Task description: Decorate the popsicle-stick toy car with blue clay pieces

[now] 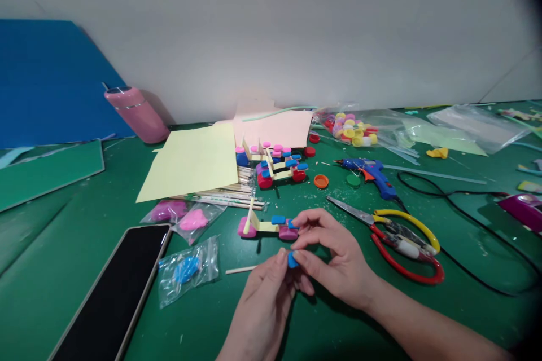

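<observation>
A small piece of blue clay (292, 260) sits pinched between the fingertips of my left hand (271, 290) and my right hand (332, 254). Just beyond them stands a little toy car (266, 227) with pink wheels, a pale stick frame and blue pads on top; my right fingers are close to its right end, and whether they touch it I cannot tell. Left of my hands a thin pale stick (240, 270) lies on the table, its right end hidden by my left hand. A zip bag of blue clay (187, 269) lies further left.
Behind are finished-looking toy cars (282, 172) and paper sheets (192, 161). At right lie scissors (402, 237), a blue glue gun (368, 172) with its cord, and a bag of bottle caps (351, 128). A phone (114, 293) and pink tumbler (138, 113) are left.
</observation>
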`<state>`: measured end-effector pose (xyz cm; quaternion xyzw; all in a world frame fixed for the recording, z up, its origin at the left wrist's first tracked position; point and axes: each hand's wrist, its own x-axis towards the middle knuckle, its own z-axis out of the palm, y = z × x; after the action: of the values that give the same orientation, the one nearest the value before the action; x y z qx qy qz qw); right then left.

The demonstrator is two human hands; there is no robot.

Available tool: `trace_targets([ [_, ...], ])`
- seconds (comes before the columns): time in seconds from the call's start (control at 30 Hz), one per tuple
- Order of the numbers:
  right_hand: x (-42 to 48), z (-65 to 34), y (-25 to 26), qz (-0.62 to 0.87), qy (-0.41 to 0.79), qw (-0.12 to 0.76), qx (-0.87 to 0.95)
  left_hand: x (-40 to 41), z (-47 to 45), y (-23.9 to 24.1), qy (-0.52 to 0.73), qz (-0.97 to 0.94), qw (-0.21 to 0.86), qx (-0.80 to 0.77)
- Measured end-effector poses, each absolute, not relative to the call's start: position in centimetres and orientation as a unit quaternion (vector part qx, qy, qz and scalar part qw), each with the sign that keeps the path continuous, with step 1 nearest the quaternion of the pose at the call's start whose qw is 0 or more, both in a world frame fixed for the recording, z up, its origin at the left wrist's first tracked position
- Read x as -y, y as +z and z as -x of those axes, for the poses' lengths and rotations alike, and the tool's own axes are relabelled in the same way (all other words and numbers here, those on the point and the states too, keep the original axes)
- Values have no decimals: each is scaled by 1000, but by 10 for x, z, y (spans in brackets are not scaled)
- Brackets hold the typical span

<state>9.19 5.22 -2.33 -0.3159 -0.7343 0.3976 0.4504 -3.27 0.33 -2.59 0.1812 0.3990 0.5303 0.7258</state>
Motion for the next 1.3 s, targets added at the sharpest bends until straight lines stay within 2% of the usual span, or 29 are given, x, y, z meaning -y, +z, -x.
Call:
trace_targets([
  [1.3, -51, -95, -30, 296, 381, 426, 766, -3, 31, -34, 523, -186, 739, -382],
])
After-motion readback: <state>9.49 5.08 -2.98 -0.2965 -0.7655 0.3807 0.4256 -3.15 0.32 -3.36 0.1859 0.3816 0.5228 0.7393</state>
